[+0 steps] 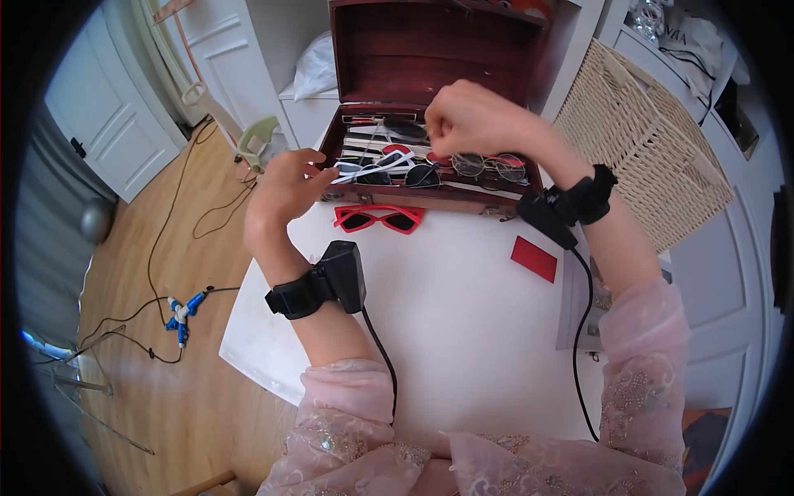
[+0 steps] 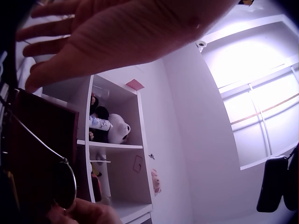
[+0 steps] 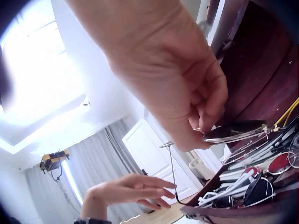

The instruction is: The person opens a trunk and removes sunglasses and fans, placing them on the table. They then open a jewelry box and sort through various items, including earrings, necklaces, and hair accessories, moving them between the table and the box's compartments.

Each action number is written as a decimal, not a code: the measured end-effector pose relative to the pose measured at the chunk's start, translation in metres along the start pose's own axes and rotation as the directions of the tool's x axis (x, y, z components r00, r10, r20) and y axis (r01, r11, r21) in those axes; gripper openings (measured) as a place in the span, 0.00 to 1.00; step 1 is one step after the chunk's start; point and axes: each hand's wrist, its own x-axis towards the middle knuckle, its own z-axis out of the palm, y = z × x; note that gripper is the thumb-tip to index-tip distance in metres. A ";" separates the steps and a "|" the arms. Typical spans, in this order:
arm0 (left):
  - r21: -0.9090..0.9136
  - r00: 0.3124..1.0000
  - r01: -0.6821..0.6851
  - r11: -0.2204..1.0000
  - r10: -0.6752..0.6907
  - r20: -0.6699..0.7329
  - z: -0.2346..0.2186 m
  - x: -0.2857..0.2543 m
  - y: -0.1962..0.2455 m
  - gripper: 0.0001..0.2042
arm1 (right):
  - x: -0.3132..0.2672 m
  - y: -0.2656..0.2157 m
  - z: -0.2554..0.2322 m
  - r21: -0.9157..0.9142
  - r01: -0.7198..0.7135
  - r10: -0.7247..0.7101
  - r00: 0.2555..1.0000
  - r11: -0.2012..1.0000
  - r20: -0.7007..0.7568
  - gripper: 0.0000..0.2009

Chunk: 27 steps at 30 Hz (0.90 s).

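Observation:
My right hand (image 1: 480,116) pinches a pair of thin metal-framed sunglasses (image 3: 238,132) by the frame above the open dark red chest (image 1: 438,198). One dark lens and a long thin temple arm show in the right wrist view. My left hand (image 1: 285,186) is at the chest's left front corner, fingers extended, near white-framed glasses (image 1: 397,167). In the right wrist view the left fingers reach close to the dangling temple tip. Round wire glasses (image 1: 468,165) and many other pairs lie in rows inside the chest.
Red-framed sunglasses (image 1: 379,219) lie on the white table (image 1: 463,331) before the chest. A red card (image 1: 533,259) lies at the right. Beside the chest stands a woven basket (image 1: 641,140). Cables (image 1: 393,372) run from both wrist cameras.

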 end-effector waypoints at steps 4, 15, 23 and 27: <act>0.009 1.000 -0.002 1.000 0.002 -0.023 0.001 0.000 -0.001 0.18 | 0.002 0.011 -0.016 0.106 -0.083 0.091 0.993 0.991 -0.077 0.07; 0.036 1.000 -0.011 0.999 0.012 -0.009 0.001 0.000 0.003 0.19 | 0.018 0.056 -0.017 -0.107 -0.193 0.186 0.980 0.975 -0.068 0.07; 0.021 1.000 0.000 1.000 0.000 0.013 0.001 0.000 0.006 0.18 | 0.051 0.056 0.012 -0.200 -0.239 0.239 0.971 0.950 -0.022 0.09; 0.017 1.000 0.001 1.000 -0.001 0.005 0.002 0.000 0.006 0.18 | 0.064 0.062 0.037 -0.232 -0.271 0.275 0.961 0.934 -0.015 0.09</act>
